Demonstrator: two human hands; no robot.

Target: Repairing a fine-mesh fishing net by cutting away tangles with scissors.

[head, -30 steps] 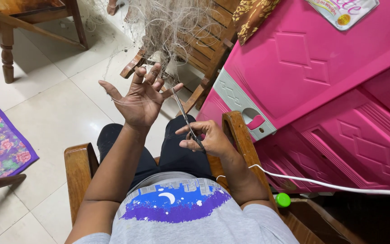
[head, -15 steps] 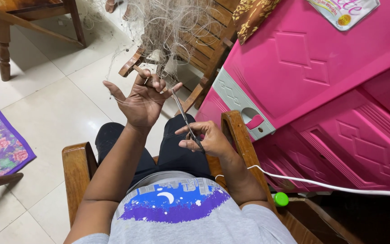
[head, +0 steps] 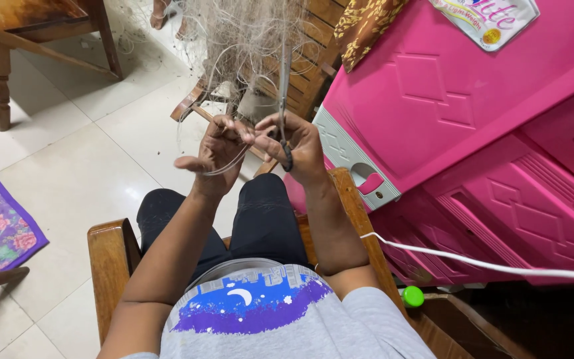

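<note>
The person sat in a wooden chair (head: 109, 262) with both hands raised in front of the chest, close together and nearly touching. The right hand (head: 297, 146) was closed around a pair of scissors (head: 285, 100), fingers through the dark loop handle, blades pointing up and away into the net (head: 240, 33). So the long axis of the scissors ran almost straight away from the body, toward the hanging tangle.

The left hand (head: 215, 149) sat just left of the right, fingers pinched on a loop of line (head: 224, 169) that sagged below the palm and led up into the net. The thumb stuck out to the left. The pinch lay just beside the scissors' handle, so the left hand was nearer the line and the right nearer the blades.

Beyond the hands, the net hung over a second wooden chair (head: 300, 80). A pink cabinet (head: 473, 133) crowded the right side, a white cord (head: 486, 266) crossed below it, and a table (head: 28, 26) stood far left on the tiled floor (head: 74, 173).
</note>
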